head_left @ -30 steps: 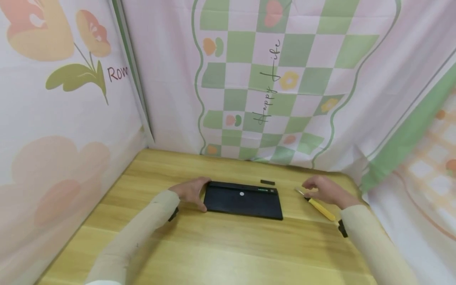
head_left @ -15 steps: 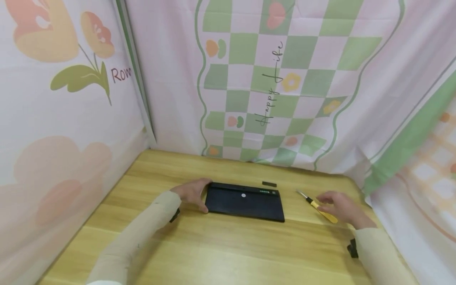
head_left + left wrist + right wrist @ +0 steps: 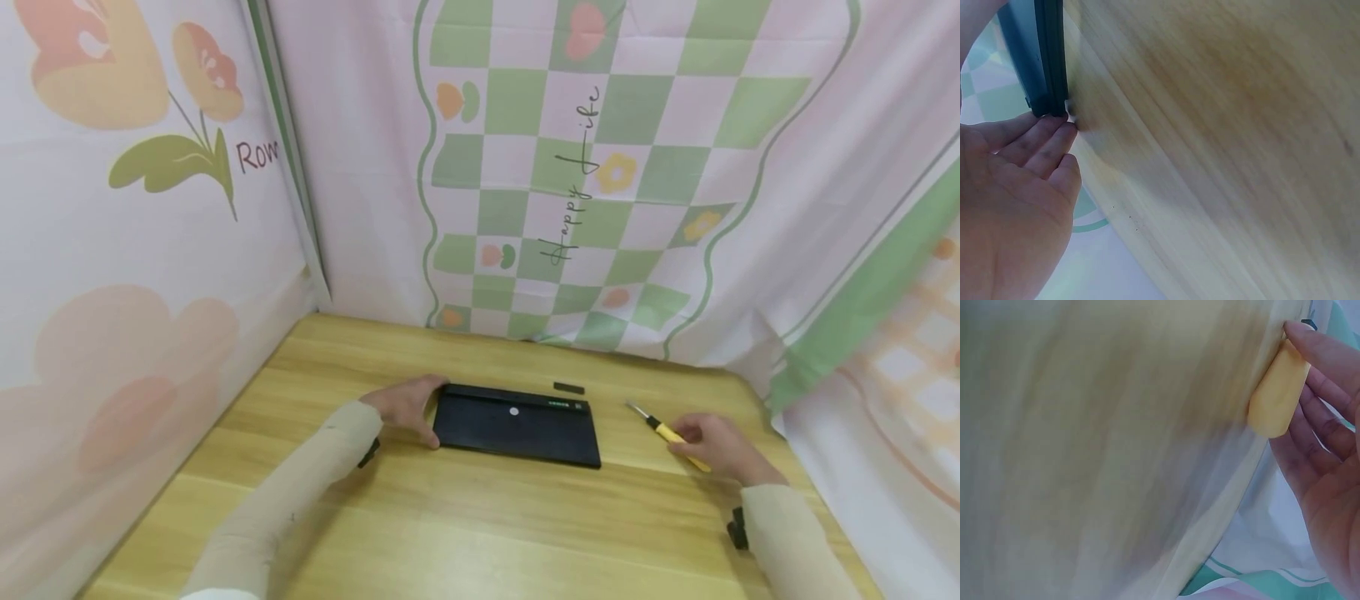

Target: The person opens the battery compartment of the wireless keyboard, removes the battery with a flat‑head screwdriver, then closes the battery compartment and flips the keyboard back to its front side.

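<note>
Patterned curtains (image 3: pixel 573 187) border a wood-grain table (image 3: pixel 510 525) bearing a black panel (image 3: pixel 517 435).

Flat black device (image 3: pixel 517 435), one end between left thumb and fingers (image 3: pixel 424 385); yellow-handled screwdriver (image 3: pixel 663 431) lying within right fingers (image 3: pixel 687 422), metal shaft (image 3: pixel 637 407) beyond them

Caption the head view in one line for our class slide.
Left hand holding one end of a black device, right hand gripping a yellow-handled tool, on a wooden table.
</note>
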A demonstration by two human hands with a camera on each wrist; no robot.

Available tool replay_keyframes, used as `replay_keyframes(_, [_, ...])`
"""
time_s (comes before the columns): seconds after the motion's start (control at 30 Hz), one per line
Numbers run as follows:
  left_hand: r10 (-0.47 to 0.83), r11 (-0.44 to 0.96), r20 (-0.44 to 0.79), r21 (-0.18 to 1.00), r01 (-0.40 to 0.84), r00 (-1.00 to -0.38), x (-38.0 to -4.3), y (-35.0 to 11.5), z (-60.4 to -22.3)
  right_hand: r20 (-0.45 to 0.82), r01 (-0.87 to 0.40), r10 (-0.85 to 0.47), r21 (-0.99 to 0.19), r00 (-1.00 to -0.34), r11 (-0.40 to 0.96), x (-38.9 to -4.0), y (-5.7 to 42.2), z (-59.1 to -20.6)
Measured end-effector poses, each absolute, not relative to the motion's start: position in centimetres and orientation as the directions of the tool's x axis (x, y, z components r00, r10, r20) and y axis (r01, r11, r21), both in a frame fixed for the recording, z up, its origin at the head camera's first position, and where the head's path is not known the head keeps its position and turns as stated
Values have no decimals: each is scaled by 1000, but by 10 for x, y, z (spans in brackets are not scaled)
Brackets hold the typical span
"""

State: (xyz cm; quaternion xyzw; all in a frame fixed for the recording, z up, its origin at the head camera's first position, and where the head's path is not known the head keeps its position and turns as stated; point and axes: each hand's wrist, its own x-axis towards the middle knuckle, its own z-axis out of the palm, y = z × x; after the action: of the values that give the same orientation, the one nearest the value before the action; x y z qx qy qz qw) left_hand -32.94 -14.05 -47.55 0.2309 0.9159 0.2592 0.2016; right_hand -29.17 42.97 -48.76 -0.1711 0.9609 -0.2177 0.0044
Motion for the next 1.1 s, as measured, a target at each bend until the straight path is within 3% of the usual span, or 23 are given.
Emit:
replay_keyframes(0.37, [529, 755, -249, 575, 316, -812, -331, -139, -478, 82, -304, -295, -367, -952, 879, -300, 429, -489])
replay_keyframes(0.7, [542, 740, -251, 595, 314, -802, -329, -139, -476, 108, -269, -247, -406, -963, 874, -299, 432, -483])
replay_keyframes(1.1, [549, 735, -246, 597, 321, -799, -328, -140, -474, 240, -360, -284, -390, -928, 847, -298, 424, -454])
